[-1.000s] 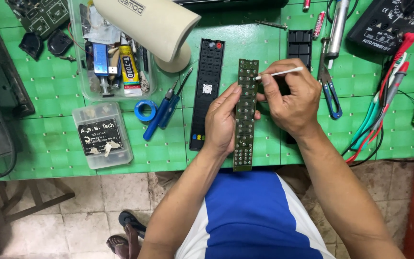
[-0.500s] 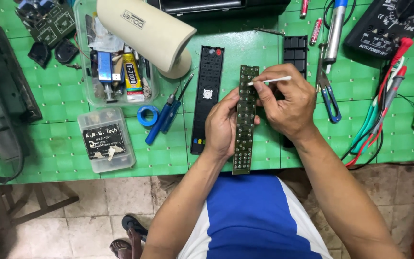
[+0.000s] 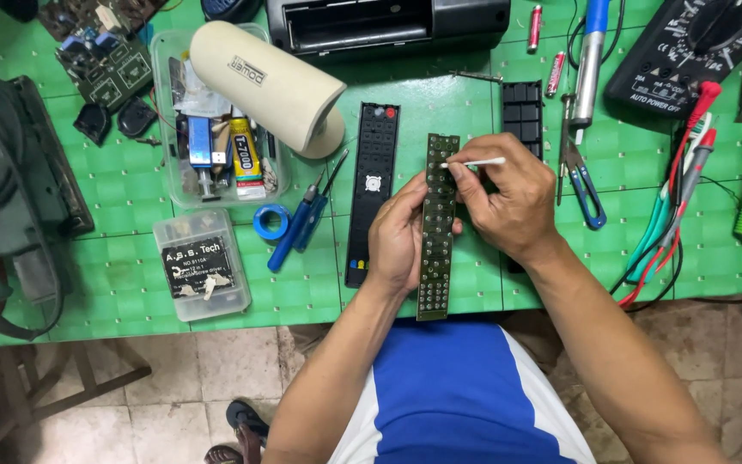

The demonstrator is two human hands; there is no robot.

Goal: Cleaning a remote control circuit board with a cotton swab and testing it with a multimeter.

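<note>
1. The left hand (image 3: pixel 398 241) grips a long green circuit board (image 3: pixel 437 225) by its edge, upright above the green table (image 3: pixel 130 283).
2. The right hand (image 3: pixel 508 202) pinches a white cotton swab (image 3: pixel 474 162), tip touching the board's 12 o'clock end.
3. At 9 o'clock of the board lies a black remote casing (image 3: pixel 373 193).

Bright, even light; sharp focus

A workbench (image 3: pixel 113 283) with a bright green top, marked in a grid of squares, fills the upper part of the view. Below it the floor (image 3: pixel 216 369) is of pale, worn tiles with dark stains. At the lower left stands a wooden frame (image 3: pixel 53 391). The light is even.
</note>
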